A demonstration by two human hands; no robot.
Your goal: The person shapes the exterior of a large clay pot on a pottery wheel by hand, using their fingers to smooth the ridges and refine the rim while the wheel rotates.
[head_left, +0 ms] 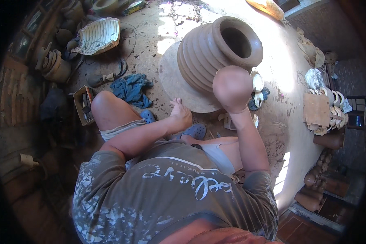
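A large ribbed clay pot point(203, 55) with a wide round mouth stands on a round potter's wheel point(168, 73) in front of me. At the wheel's near left edge is my left hand point(180, 114), its fingers stretched out and nothing seen in it. I cannot tell whether its fingertips touch the wheel. My right hand point(232, 90) is raised in front of the pot's near right side, close below the rim. It shows as a rounded, blurred shape; its fingers are not distinct, and whether it holds something cannot be made out.
A crumpled blue cloth point(131, 89) and a box of tools point(84, 105) lie to my left. Beyond them are a ribbed white mould-like piece point(98, 35) and several pots. White bowls point(256, 81) sit right of the wheel. More clay pots point(309, 201) line the right side.
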